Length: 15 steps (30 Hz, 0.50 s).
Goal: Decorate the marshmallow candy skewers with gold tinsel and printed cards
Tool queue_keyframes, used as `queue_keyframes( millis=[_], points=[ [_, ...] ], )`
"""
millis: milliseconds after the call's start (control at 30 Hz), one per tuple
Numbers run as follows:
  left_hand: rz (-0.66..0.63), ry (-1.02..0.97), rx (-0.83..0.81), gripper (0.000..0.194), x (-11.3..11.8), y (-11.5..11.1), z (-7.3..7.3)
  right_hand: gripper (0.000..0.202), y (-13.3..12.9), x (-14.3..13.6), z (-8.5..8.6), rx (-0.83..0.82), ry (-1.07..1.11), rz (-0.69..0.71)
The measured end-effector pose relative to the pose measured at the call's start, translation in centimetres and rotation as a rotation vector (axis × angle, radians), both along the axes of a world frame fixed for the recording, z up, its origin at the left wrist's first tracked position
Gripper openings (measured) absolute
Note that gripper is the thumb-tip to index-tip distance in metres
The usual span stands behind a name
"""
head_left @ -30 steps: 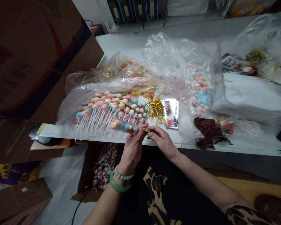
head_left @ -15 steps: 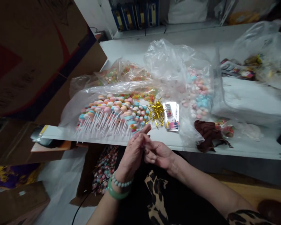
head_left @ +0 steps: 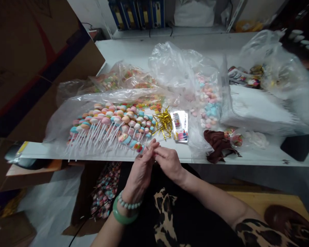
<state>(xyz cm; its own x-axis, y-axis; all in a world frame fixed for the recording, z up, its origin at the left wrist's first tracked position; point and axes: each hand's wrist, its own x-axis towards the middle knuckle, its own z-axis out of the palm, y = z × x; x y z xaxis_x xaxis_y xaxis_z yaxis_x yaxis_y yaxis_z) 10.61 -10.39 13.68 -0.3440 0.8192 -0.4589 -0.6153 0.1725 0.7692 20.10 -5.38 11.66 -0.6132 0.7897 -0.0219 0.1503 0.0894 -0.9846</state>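
A clear-wrapped candy skewer in blue, pink and other colours slants left from my hands, over the front edge of the table. My left hand is closed around its lower end, fingers pressed together. Against those fingers, my right hand pinches at the same end; what lies between the fingertips is mostly hidden. Just beyond, a pile of candy skewers on white sticks lies on plastic film. Gold twist ties are heaped to the right, beside a stack of printed cards.
Clear bags hold pastel candies and orange-green gummies. A brown cloth, white sheets and a black phone-like slab lie rightward. A large carton stands left; below, a box holds many wrapped candies.
The wrapped skewer has tipped further left and shows more of its length. My right hand has turned, its fingers curling in against the left hand. The view has shifted rightward.
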Motion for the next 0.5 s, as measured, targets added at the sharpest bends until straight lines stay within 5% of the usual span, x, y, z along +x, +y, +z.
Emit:
queue_keyframes(
  millis=[167, 233, 333, 500],
  points=[
    [-0.24, 0.049, 0.035, 0.032, -1.0, -1.3, -0.5, 0.021, -0.3, 0.0, -1.0, -0.878, 0.369, 0.044],
    [-0.237, 0.066, 0.021, 0.036, -1.1, -1.5, -0.8, 0.02, -0.7, 0.1, -0.9, -0.972, 0.398, 0.023],
    [-0.132, 0.149, 0.03, 0.023, -1.4, -1.6, -1.0, 0.015, -0.5, 0.7, -0.4, -0.632, 0.196, 0.087],
    [-0.162, 0.134, -0.077, 0.031, -2.6, -2.2, -1.7, 0.02, 2.8, 1.1, 0.1, 0.412, -0.401, -0.059]
  ],
)
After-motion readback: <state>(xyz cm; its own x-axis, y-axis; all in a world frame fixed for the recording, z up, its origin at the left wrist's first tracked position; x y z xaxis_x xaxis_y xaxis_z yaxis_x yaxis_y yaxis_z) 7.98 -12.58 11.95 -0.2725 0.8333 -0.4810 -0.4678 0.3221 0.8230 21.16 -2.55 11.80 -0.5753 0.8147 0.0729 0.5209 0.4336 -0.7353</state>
